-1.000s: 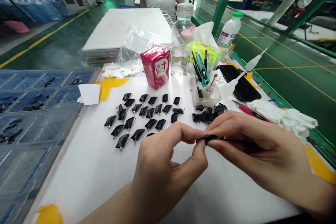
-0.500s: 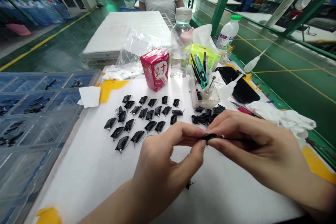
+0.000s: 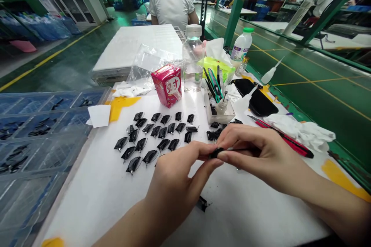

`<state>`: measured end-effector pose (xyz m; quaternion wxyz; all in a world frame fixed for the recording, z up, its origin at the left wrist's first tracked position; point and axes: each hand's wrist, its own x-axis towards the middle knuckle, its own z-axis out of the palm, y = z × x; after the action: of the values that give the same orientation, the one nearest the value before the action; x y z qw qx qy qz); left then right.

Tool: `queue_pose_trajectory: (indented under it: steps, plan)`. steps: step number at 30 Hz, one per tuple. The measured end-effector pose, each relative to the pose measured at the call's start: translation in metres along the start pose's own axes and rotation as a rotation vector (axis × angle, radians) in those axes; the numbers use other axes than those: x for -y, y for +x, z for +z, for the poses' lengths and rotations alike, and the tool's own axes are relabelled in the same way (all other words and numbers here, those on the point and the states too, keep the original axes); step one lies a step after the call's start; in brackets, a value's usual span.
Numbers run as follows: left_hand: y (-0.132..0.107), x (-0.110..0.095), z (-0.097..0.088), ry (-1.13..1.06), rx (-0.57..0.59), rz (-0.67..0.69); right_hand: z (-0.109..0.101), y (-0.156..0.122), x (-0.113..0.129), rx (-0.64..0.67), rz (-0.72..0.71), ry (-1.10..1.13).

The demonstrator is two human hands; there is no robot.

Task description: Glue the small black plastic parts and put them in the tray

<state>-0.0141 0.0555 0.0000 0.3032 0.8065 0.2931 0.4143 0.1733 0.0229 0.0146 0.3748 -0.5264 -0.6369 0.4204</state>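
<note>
My left hand [image 3: 179,177] pinches a small black part [image 3: 215,153] between thumb and fingertips, over the white tabletop [image 3: 246,216]. From the other side, my right hand [image 3: 261,152] grips the same part with thumb and forefinger. A thin dark strip [image 3: 239,149] runs back from it into the right palm; whether it belongs to the part I cannot tell. Several glossy black pieces with clear edges [image 3: 150,157] lie in loose rows beyond my left hand. Another black piece [image 3: 202,203] lies partly hidden below that hand, and a pile of black parts [image 3: 213,135] sits behind my fingers.
Left stands a compartmented plastic tray [image 3: 62,135] with black parts. Behind the rows are a pink carton [image 3: 167,87], a water bottle [image 3: 193,73] and a small box [image 3: 220,117] holding cutters. A red-handled tool [image 3: 295,146] and white gloves [image 3: 304,129] lie right. A person [image 3: 171,2] sits ahead.
The view has tilted up a little, so the tabletop things appear lower and farther left. Both hands have shifted slightly left, still pinching the black part. More of the red-handled tool shows.
</note>
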Motion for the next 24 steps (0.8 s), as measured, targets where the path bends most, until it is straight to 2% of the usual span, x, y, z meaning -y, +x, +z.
queue_pose_trajectory:
  steps: [4, 8, 13, 16, 20, 24]
  plan:
    - [0.0, 0.001, -0.001, 0.078, -0.01, 0.088, -0.002, 0.001, 0.0, 0.041, 0.053, 0.051]
    - [-0.001, 0.0, -0.004, 0.151, -0.045, 0.135, -0.007, 0.0, 0.002, 0.074, 0.004, 0.036]
    - [-0.004, -0.006, -0.006, 0.192, -0.093, 0.176, -0.018, -0.001, 0.006, -0.082, 0.007, -0.044]
    - [-0.003, -0.008, -0.008, 0.207, -0.091, 0.249, -0.027, -0.002, 0.007, -0.103, 0.033, -0.28]
    - [-0.004, -0.008, -0.013, 0.192, -0.065, 0.318, -0.048, -0.005, -0.003, 0.017, 0.129, -0.729]
    - [-0.006, -0.01, -0.012, 0.184, -0.073, 0.279, -0.077, -0.007, -0.02, 0.159, 0.239, -0.884]
